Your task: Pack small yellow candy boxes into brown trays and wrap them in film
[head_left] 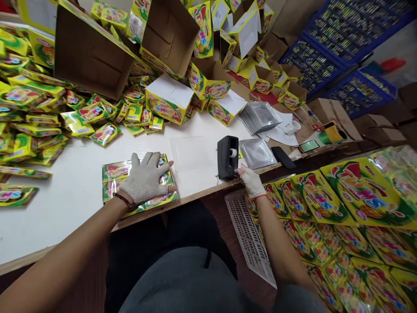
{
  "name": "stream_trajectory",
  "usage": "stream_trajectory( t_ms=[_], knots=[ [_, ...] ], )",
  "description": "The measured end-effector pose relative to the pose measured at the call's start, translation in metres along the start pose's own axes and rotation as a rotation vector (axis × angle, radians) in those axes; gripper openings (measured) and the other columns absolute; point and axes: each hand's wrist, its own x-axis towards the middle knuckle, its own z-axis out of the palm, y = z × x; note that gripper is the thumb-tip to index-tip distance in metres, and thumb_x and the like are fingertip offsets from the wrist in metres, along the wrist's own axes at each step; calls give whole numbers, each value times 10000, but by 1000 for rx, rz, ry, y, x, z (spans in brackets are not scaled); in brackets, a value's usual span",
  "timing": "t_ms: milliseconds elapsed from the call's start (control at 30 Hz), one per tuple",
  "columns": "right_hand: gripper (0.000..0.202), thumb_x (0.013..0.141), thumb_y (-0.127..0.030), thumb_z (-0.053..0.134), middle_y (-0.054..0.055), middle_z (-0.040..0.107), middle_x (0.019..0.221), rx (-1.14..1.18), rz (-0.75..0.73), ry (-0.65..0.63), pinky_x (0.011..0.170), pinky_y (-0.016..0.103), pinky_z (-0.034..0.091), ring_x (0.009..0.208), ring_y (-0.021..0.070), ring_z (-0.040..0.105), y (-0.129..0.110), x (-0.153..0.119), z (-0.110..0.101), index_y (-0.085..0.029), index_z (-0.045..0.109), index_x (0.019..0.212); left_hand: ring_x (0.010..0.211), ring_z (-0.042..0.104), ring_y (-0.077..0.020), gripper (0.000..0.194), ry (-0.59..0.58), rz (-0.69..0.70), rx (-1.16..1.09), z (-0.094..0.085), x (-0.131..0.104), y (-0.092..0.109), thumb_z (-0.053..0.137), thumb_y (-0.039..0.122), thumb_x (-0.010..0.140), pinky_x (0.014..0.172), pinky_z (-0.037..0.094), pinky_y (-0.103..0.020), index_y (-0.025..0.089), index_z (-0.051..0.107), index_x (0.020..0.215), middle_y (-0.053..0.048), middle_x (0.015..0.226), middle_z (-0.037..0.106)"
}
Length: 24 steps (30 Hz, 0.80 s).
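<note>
My left hand [146,177], in a white knit glove with some bare fingertips, lies spread flat on a block of small yellow-green boxes [112,168] at the table's front edge. A clear plastic cover seems to wrap the block. Also gloved, my right hand [251,181] pinches at the front end of a black tape dispenser [224,156], where the tape comes off; the tape itself hardly shows between the fingers. Between the block and the dispenser a clear plastic lid [190,152] rests on the white table.
Loose small boxes [29,95] heap up at the left. Open display cartons [169,37] stand behind. Clear plastic trays [260,117] and a phone [282,157] lie right of the dispenser. Packed cartons [365,191] fill the lower right, beside a white plastic basket [249,239].
</note>
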Motion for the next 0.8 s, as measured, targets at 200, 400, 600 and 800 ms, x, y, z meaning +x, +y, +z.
stream_trajectory(
  t_ms=[200,400,600,800],
  knots=[
    [261,796,-457,557,100,628,996,58,-17,216,935,340,448,1001,242,565,-8,-34,14,-227,554,672,1324,389,-434,810,-40,-23,-5,-6,1,2,552,768,794,1078,220,-670,278,524,1438,-207,1455,457],
    [366,835,-571,487,44,606,774,248,139,155,696,307,476,742,197,557,3,-69,29,-220,581,787,1305,400,-441,832,-47,-3,10,-6,3,2,563,770,787,1052,262,-664,260,520,1442,-221,1450,451],
    [362,752,-575,535,0,505,591,212,148,-23,580,289,413,602,173,479,30,-70,43,-245,488,611,1322,387,-455,825,-4,-23,-76,1,1,1,583,771,773,1087,191,-687,266,543,1424,-203,1466,440],
    [409,829,-573,581,-6,526,624,260,-189,-514,629,285,400,628,157,468,-25,-72,21,-220,552,625,1332,375,-438,864,-7,-33,-96,3,-3,3,584,809,747,1107,158,-693,299,518,1441,-181,1473,438]
  ],
)
